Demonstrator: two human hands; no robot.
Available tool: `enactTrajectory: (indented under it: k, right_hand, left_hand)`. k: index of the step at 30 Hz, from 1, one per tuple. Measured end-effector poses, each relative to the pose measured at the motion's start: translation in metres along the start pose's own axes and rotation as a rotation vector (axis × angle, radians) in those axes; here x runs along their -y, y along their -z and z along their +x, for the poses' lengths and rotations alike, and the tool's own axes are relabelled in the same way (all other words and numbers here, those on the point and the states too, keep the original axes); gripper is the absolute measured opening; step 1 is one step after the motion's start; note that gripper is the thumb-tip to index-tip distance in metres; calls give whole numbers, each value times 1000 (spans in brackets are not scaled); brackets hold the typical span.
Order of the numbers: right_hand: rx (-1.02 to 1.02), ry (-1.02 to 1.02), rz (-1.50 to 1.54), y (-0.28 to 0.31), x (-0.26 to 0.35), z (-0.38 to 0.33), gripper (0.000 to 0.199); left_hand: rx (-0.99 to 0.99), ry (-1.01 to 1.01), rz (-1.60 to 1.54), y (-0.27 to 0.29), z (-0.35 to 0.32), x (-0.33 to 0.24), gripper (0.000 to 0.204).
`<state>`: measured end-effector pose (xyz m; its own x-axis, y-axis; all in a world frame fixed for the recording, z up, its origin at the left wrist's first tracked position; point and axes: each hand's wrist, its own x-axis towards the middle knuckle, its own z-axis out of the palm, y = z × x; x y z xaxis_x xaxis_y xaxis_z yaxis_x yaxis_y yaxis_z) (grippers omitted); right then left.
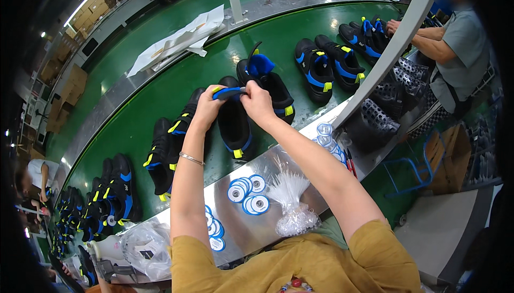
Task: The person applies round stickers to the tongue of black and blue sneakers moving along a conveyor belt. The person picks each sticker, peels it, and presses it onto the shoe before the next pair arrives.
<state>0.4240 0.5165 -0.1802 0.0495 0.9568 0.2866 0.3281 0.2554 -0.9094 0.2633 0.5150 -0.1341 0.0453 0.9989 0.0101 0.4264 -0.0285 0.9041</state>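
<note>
My left hand [207,109] and my right hand [257,103] both grip the blue strap at the top of a black shoe [234,124] with blue and yellow trim, lying on the green conveyor belt [160,87]. Its partner shoe [270,84], blue tongue up, lies just beyond my right hand. Another pair [171,143] rests to the left of my left forearm. Round blue-and-white tags [246,190] and a bundle of clear plastic fasteners [289,199] lie on the metal ledge [257,228] below my arms.
More shoe pairs [326,65] sit farther right and at the lower left [115,191] on the belt. A co-worker in a grey shirt [455,52] handles shoes at the right. White paper [182,38] lies beyond the belt. A white post [388,52] crosses diagonally.
</note>
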Motion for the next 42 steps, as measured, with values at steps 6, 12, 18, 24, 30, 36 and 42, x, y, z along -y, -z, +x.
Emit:
enactTrajectory:
  k: [6,12,18,24,30,36,42]
  right_hand:
    - [-17,-223,157,-14,-30,9,17]
    - [29,63,-23,2,12,-10,10]
    - [221,463,-184,2,42,-27,25]
    - [411,387,-520,-12,55,-15,31]
    - [476,567,-611,16,40,-12,20]
    - [495,737,-712,31,40,-21,12]
    - [349,805,-775,29,26,-39,17]
  left_hand:
    - [134,-46,-259,19,-16,15,28]
    - [-38,-198,-156,-2,-33,24,31]
    - [-430,-13,-92,-31,-51,48,53]
    - [-427,-19,-171,-44,-63,52,50]
    - [-474,-133,-129,-43,-68,58,50]
    - [-538,-26,-362,-53,-73,57,40]
    - [-507,-189,120,-65,-78,38,47]
